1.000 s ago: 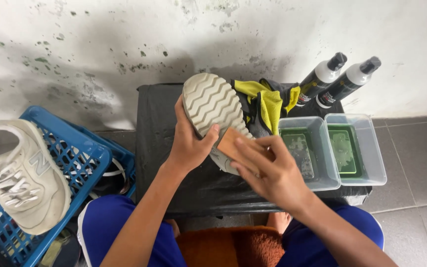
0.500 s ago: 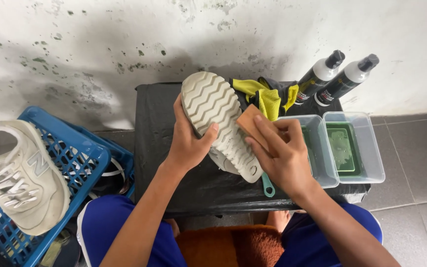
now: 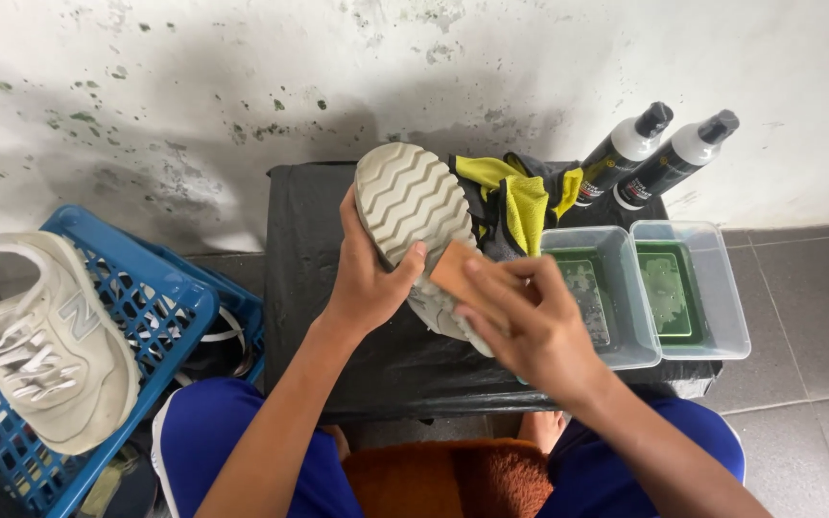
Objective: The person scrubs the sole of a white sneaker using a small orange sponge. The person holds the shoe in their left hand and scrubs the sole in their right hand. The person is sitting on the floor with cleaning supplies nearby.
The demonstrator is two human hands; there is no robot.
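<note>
While left hand grips shoe | right hand clasps brush | tubs just beside.

At the centre of the frame the left hand grips a pale shoe sole-up over a black table. The right hand presses a wooden brush against the sole. A second shoe lies on a blue crate at lower left.

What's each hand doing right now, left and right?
Left hand: closed on the sneaker, sole up.
Right hand: fingers closed on a wooden-backed brush, pressed to the sole.
</note>
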